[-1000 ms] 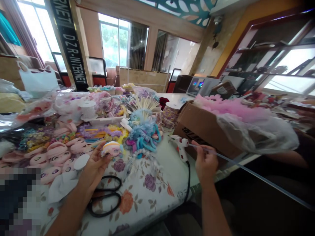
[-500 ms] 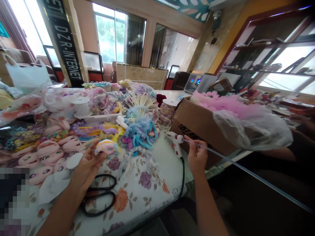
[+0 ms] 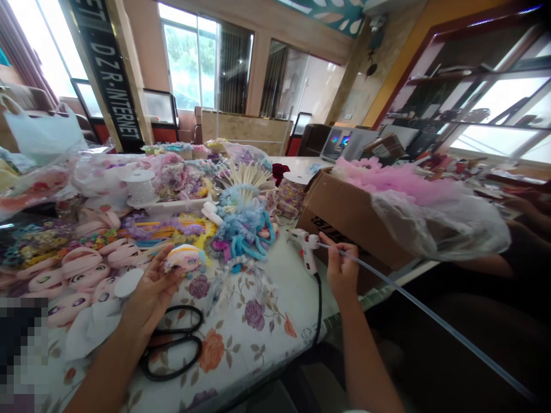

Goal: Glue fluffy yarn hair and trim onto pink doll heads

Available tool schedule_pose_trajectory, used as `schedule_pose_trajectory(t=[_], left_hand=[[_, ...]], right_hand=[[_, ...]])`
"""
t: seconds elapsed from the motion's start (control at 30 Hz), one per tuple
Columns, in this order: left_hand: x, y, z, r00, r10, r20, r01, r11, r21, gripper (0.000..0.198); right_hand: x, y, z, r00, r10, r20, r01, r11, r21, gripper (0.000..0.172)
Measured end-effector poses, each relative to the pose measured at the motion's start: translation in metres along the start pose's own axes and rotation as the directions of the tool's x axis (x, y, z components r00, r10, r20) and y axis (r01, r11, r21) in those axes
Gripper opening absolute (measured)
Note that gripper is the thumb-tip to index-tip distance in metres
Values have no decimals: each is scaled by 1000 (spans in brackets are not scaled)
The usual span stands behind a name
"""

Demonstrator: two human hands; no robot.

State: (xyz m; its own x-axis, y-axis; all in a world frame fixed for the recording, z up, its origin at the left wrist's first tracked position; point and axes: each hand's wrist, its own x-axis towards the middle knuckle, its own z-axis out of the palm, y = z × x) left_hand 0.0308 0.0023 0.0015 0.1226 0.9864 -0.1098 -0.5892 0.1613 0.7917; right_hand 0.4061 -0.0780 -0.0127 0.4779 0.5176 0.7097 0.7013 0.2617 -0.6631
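In my left hand, between thumb and fingers, is a small flat doll-face ornament with a yellow-white top and blue trim. My right hand pinches a long translucent glue stick close to the back of a white glue gun. The stick's front end meets the gun's rear, while its long tail slants down to the lower right. The gun is at the table's right side, nozzle to the left, its black cord hanging down. Beneath my left wrist lie black-handled scissors, blades hidden.
A cardboard box with pink tulle and clear plastic stands right of the gun. Pink face-printed headbands lie at left. Blue fluffy trim and ribbon spools sit further back. Another person's arm shows at far right.
My right hand has shifted slightly left along with the glue stick, and its index finger now reaches out more toward the gun. My left hand keeps its hold on the ornament.
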Motion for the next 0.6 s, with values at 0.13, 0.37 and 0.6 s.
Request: schedule_pose_trajectory(t=[0.13,0.37,0.6], left_hand=[[0,0,0,1000,3,-3,-3,1000,-5,58],[2,0,-2,1000,-6,11,6,1000,19,61],[-1,1,1,1000,-17,-21,18,1000,6,62]], right_hand=[[5,3,-3,999,-6,37,10,994,-111,19],[9,8,-3,999,-43,19,46,979,-200,31],[9,8,1,998,-57,8,58,983,-176,26]])
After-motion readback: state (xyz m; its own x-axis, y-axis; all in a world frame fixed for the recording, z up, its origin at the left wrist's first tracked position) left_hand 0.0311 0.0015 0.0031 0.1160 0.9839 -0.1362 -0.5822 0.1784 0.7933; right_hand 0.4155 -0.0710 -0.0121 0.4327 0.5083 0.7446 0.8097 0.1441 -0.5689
